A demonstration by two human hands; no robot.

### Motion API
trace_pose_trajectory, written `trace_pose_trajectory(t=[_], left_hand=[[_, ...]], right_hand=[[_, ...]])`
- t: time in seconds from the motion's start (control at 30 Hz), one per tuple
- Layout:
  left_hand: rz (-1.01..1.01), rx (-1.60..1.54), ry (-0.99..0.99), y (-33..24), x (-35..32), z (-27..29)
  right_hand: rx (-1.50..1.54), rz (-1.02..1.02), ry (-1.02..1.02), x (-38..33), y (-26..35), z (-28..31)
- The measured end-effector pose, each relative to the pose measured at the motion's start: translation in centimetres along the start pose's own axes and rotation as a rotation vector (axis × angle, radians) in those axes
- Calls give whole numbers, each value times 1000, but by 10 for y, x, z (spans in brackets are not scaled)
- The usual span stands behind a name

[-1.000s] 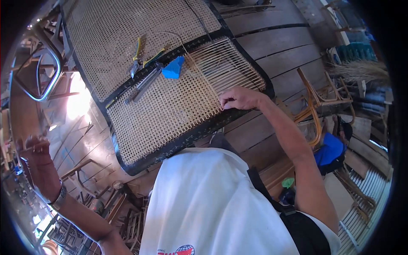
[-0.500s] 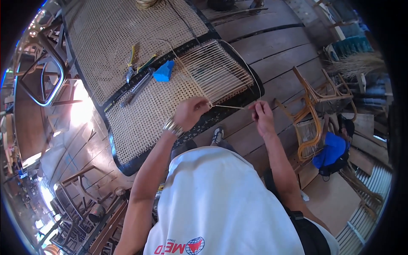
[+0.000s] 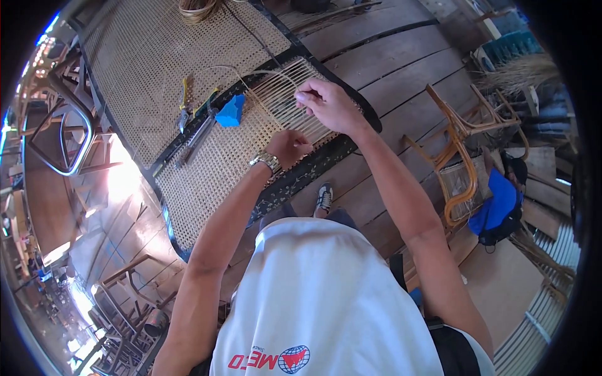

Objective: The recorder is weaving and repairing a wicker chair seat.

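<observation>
A woven cane panel (image 3: pixel 207 178) in a black-patterned frame lies before me, and its right part holds parallel cane strands (image 3: pixel 295 116) with gaps between them. My right hand (image 3: pixel 329 105) is above these strands, fingers pinched on a thin cane strand (image 3: pixel 269 71) that loops over from the left. Near the panel's close edge my left hand (image 3: pixel 288 149) is closed, its fingertips at the end of the dense weave; what they grip is too small to make out. A blue lump (image 3: pixel 231 111) rests on the weave to the left of my hands.
Yellow-handled pliers (image 3: pixel 184 103), a second yellow-handled tool (image 3: pixel 205 100) and a long dark tool (image 3: pixel 195 143) lie left of the blue lump. A coil of cane (image 3: pixel 199 11) sits at the far end. A cane chair frame (image 3: pixel 456 156) and a person in blue (image 3: pixel 495 207) are to the right.
My right hand has moved up and left from beyond the panel's near edge to over the open strands. The strand stretched between my hands now arcs above the panel. My left hand stays near the edge.
</observation>
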State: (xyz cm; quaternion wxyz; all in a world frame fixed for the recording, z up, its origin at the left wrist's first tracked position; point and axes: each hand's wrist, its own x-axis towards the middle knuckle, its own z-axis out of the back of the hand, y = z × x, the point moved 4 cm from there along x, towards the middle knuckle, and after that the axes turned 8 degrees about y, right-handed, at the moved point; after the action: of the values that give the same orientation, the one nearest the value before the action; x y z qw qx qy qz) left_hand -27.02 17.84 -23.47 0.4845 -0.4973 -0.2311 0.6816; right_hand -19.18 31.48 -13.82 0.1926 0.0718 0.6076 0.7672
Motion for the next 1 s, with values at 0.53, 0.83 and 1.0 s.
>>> trace_pose_trajectory(t=[0.53,0.83,1.0], left_hand=[[-251,-334,197,-39,-52,9],[-33,-247,-566,15,-31,44],[-97,-689,-457,13,20,45]], right_hand=[[84,-185,67,-55,-100,1],[-157,-109,267,-52,-81,-28],[-97,-161,342,-29,-88,-32]])
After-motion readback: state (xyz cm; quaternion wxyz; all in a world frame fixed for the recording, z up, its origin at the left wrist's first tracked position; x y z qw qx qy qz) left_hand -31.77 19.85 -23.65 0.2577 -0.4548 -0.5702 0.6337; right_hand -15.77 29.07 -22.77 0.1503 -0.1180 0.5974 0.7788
